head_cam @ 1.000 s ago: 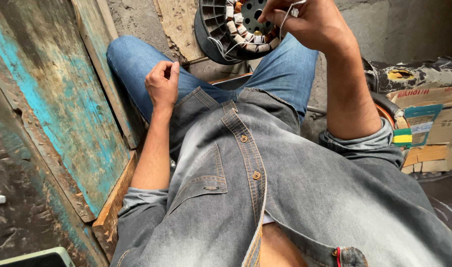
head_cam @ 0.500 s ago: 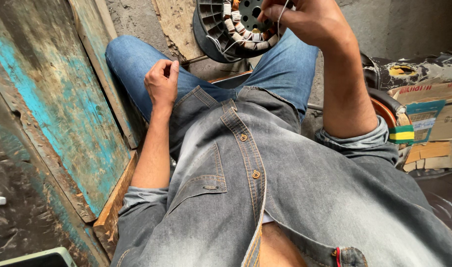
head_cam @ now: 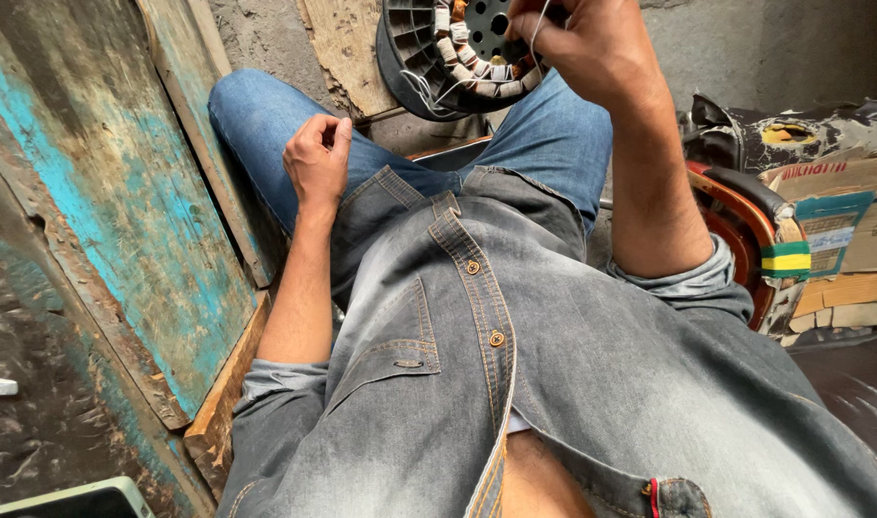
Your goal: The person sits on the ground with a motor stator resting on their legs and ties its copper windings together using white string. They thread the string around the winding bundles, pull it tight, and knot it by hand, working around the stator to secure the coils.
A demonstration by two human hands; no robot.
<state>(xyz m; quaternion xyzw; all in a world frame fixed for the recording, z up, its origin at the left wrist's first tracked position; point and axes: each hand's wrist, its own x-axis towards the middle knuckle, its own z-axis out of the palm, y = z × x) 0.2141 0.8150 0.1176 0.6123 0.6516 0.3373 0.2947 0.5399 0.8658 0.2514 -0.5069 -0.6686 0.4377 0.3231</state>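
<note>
Concrete behind; right hand [head_cam: 592, 48] pinches wire, seemingly, at face-on stator [head_cam: 457, 53]; left hand [head_cam: 315, 163] curled.

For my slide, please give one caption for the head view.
Right hand pulls thin wire at a round motor stator; left hand rests on the thigh.

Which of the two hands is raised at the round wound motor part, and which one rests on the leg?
The right hand is raised at the motor part, pinching thin wire. The left hand rests closed on the jeans.

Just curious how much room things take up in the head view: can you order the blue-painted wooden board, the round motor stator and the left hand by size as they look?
1. blue-painted wooden board
2. round motor stator, partly cut off at the top
3. left hand
</note>
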